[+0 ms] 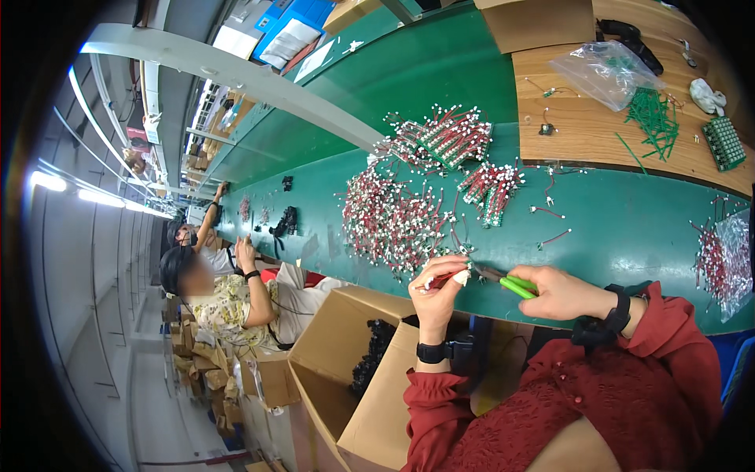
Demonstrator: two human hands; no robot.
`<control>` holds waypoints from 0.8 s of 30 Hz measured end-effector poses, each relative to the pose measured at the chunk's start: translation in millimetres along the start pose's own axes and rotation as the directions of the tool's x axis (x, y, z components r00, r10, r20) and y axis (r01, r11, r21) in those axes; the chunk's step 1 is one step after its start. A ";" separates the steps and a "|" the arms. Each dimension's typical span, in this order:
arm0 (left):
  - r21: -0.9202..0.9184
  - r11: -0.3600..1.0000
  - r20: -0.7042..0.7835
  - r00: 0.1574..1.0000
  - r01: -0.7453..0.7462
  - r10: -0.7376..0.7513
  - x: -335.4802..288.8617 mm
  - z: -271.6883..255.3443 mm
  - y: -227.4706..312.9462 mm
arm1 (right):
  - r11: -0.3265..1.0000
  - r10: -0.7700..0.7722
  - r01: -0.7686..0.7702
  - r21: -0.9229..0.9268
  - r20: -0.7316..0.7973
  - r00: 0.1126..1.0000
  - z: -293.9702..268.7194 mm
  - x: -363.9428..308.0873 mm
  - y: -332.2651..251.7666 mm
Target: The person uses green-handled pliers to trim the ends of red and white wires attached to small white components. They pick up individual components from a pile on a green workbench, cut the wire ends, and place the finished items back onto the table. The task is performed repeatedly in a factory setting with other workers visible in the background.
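Observation:
My left hand is closed in a pinch on a small wired circuit board, with red wire and white bits showing at the fingers. My right hand grips green-handled pliers, their dark jaws pointing left, close to the fingertips of my left hand. Whether the jaws touch the board is too small to tell. Just beyond my left hand lies a big heap of red-wired parts with white ends. Behind it, rows of joined green boards with red wires are piled up, with a smaller bundle nearer.
On a wooden board at the right lie green strips and a clear plastic bag. More wired parts sit at the far right. An open cardboard box stands below the bench edge. Two people work farther left.

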State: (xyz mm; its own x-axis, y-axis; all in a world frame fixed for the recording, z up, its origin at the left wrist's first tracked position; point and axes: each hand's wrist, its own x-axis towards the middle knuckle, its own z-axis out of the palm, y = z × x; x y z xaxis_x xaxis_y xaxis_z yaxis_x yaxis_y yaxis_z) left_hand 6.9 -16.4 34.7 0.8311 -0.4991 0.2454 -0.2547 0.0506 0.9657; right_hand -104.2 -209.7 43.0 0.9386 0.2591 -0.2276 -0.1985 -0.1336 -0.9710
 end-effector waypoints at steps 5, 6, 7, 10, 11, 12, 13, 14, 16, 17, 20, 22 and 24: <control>-0.419 0.898 -0.037 0.985 0.136 -0.167 -4.1 2.5 -3.5 | 0.706 0.064 -0.258 0.659 0.304 0.950 2.9 1.2 2.0; -0.420 0.892 -0.027 0.980 0.168 -0.198 -3.6 1.9 -2.8 | 0.745 0.082 -0.246 0.620 0.281 0.956 3.7 1.5 1.6; -0.338 0.928 -0.029 0.984 0.155 -0.175 -3.2 1.6 -3.2 | 0.780 0.101 -0.234 0.580 0.253 0.962 3.4 0.9 1.2; -0.229 0.967 -0.031 0.992 0.109 -0.119 -6.6 0.4 -3.5 | 0.867 0.072 -0.164 0.470 0.208 0.975 1.7 -1.8 -0.5; -0.288 0.953 -0.038 0.993 0.095 -0.110 -9.0 0.8 -2.1 | 0.891 0.047 -0.135 0.434 0.206 0.977 1.8 -2.9 -1.8; -0.346 0.935 -0.045 0.994 0.080 -0.101 -10.5 0.6 -1.4 | 0.814 0.023 -0.162 0.558 0.248 0.969 1.8 -5.9 -4.5; -0.425 0.900 -0.053 0.990 0.093 -0.128 -11.4 -1.5 -3.0 | 0.725 -0.009 -0.192 0.661 0.288 0.957 0.3 -11.0 -9.2; -0.502 0.859 -0.060 0.986 0.103 -0.154 -12.3 -5.8 -7.0 | 0.621 -0.045 -0.228 0.750 0.325 0.945 -0.6 -13.3 -12.1; -0.547 0.824 -0.085 0.969 0.151 -0.233 -12.9 -8.9 -10.1 | 0.809 -0.003 -0.065 0.584 0.115 0.993 -5.4 -7.1 -15.9; -0.518 0.834 -0.107 0.953 0.191 -0.285 -12.6 -9.1 -11.6 | 0.879 0.003 -0.001 0.477 -0.003 1.000 -6.9 -4.1 -16.4; -0.442 0.867 -0.122 0.942 0.231 -0.313 -4.2 1.1 -7.4 | 0.962 0.089 -0.082 0.259 -0.018 0.996 -6.8 14.7 -6.0; -0.458 0.857 -0.113 0.941 0.237 -0.320 -3.2 1.7 -5.0 | 0.991 0.117 -0.118 -0.068 -0.013 0.993 -5.3 19.6 3.9; -0.481 0.852 -0.092 0.955 0.206 -0.283 -5.4 -2.9 -8.5 | 0.975 0.147 -0.154 -0.157 -0.052 0.988 -1.3 17.2 -1.7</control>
State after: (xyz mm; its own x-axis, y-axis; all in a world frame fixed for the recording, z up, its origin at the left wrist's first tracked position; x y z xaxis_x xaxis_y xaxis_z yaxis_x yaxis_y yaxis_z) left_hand 6.0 -11.6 25.4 0.9110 -0.4113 -0.0309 0.1919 0.3564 0.9144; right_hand -87.4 -206.2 40.8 0.9125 0.1868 -0.3640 -0.2936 -0.3208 -0.9005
